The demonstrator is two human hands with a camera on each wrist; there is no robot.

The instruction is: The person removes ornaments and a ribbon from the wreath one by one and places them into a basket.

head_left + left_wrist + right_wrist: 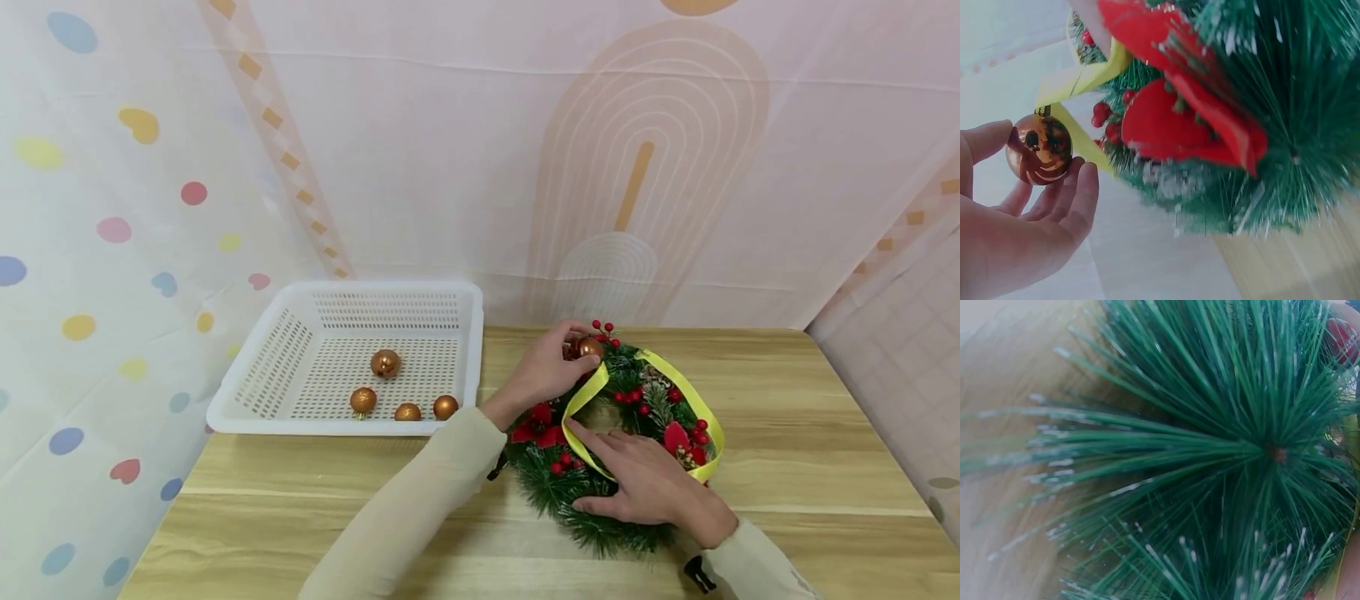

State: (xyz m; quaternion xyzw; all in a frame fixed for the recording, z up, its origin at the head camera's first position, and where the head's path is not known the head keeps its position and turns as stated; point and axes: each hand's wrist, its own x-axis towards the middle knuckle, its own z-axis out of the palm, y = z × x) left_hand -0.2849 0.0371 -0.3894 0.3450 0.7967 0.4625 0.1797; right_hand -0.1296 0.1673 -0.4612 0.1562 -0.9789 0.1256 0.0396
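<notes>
A green Christmas wreath (551,487) lies on the table, with red flowers (1166,125), red berries and pine needles (1210,444) on it. A yellow ribbon (705,408) loops across it. At the wreath's far left edge my left hand (546,367) pinches a shiny copper Christmas ball (1040,150) between thumb and fingers. The ball's cap is up against the ribbon in the left wrist view. Lower on the wreath rests my right hand (647,479), its index finger extended to the ribbon's left side and its thumb spread over the needles.
To the left stands a white plastic basket (337,427) holding several copper balls, one of them a shiny ball (386,363). The wooden table (810,467) meets a patterned cloth backdrop (450,167) at its far edge.
</notes>
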